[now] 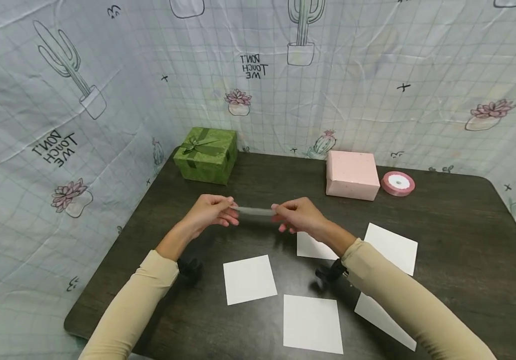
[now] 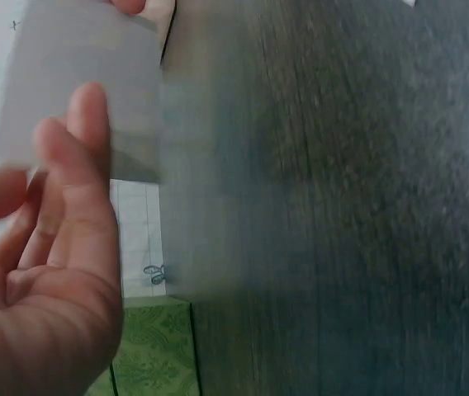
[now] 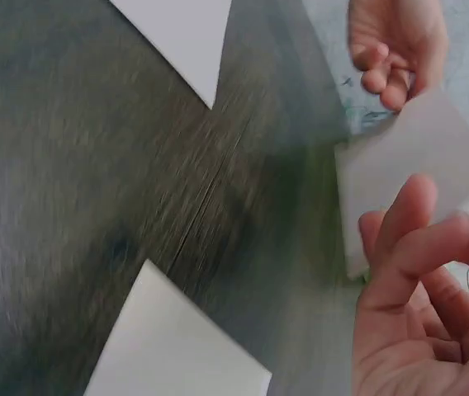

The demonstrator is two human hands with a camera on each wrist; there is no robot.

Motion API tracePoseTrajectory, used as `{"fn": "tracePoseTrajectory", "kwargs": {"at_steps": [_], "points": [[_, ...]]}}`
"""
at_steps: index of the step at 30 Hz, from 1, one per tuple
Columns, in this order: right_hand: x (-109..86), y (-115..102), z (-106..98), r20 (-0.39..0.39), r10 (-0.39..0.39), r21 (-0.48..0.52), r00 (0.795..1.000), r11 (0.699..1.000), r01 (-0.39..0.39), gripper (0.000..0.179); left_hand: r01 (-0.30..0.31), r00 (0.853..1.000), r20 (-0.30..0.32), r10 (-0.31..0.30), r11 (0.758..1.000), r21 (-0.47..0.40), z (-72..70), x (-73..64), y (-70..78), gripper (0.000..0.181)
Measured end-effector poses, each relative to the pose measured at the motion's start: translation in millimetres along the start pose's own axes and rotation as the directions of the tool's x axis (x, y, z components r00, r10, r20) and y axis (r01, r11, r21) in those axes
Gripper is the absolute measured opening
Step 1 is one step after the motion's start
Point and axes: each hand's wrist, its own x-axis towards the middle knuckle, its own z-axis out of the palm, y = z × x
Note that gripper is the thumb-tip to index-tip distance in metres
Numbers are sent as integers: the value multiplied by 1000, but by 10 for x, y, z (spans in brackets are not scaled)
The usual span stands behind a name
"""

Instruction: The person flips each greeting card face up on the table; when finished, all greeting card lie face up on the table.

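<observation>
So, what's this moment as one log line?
left hand: pinches sheet | right hand: pinches its opposite side | sheet: above dark table | on table: white squares, green box, pink box, ribbon roll

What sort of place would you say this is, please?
Probably a makeshift craft corner: white paper squares and a pink roll, apparently ribbon, lie on a dark table, with a printed cloth hanging behind it.
</observation>
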Motion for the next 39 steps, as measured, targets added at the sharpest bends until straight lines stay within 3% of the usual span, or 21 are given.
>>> {"fn": "tracePoseTrajectory", "kwargs": {"at_steps": [2, 3, 6, 8, 10, 12, 13, 18, 21, 23, 25, 27, 30, 32, 35, 37, 39], "points": [[14, 29, 6, -22, -80, -170, 997, 983, 76, 31, -33, 999, 20, 31, 994, 109, 6, 18, -18, 29], [26, 54, 17, -24, -129, -257, 991, 959, 119, 27, -48, 999, 31, 43, 984, 171, 17, 25, -30, 28], [66, 126, 71, 0, -286, -475, 958, 843, 252, 24, -97, 995, 53, 84, 933, 348, 66, 69, -109, 30], [102, 171, 105, 33, -395, -577, 918, 742, 340, 22, -104, 995, 48, 92, 887, 451, 120, 95, -147, 34], [143, 213, 123, 65, -464, -640, 884, 660, 394, 21, -103, 994, 38, 98, 841, 531, 171, 121, -177, 36], [167, 233, 128, 89, -486, -681, 869, 607, 409, 20, -91, 995, 25, 95, 798, 595, 225, 137, -182, 38], [170, 234, 127, 97, -482, -697, 871, 592, 405, 21, -89, 995, 25, 95, 776, 624, 251, 143, -181, 38], [147, 205, 135, 93, -375, -753, 922, 579, 312, 22, -81, 994, 14, 107, 654, 753, 349, 164, -170, 43], [125, 208, 115, 103, -377, -780, 921, 543, 310, 21, -75, 993, 1, 121, 606, 792, 382, 172, -138, 44], [93, 207, 68, 105, -392, -768, 914, 552, 325, 26, -90, 989, 0, 148, 602, 793, 407, 180, -101, 42], [42, 187, -20, 97, -417, -743, 904, 574, 344, 31, -120, 984, 8, 179, 628, 769, 445, 191, -39, 40], [-33, 151, -151, 71, -426, -702, 902, 621, 349, 37, -154, 978, 20, 208, 656, 739, 500, 207, 43, 39], [-178, 89, -405, 13, -401, -643, 916, 698, 314, 44, -197, 974, 55, 219, 705, 681, 611, 245, 192, 40], [-281, 72, -586, -20, -356, -618, 934, 739, 268, 47, -219, 973, 93, 211, 721, 657, 698, 285, 283, 43], [-431, 99, -837, -46, -282, -613, 958, 765, 195, 54, -238, 971, 164, 173, 744, 624, 853, 363, 385, 47], [-516, 146, -968, -59, -229, -618, 972, 773, 144, 61, -239, 969, 204, 139, 744, 625, 958, 416, 429, 51], [-583, 202, -1064, -62, -183, -622, 981, 776, 105, 68, -246, 964, 238, 117, 726, 643, 1058, 468, 451, 55]]}}
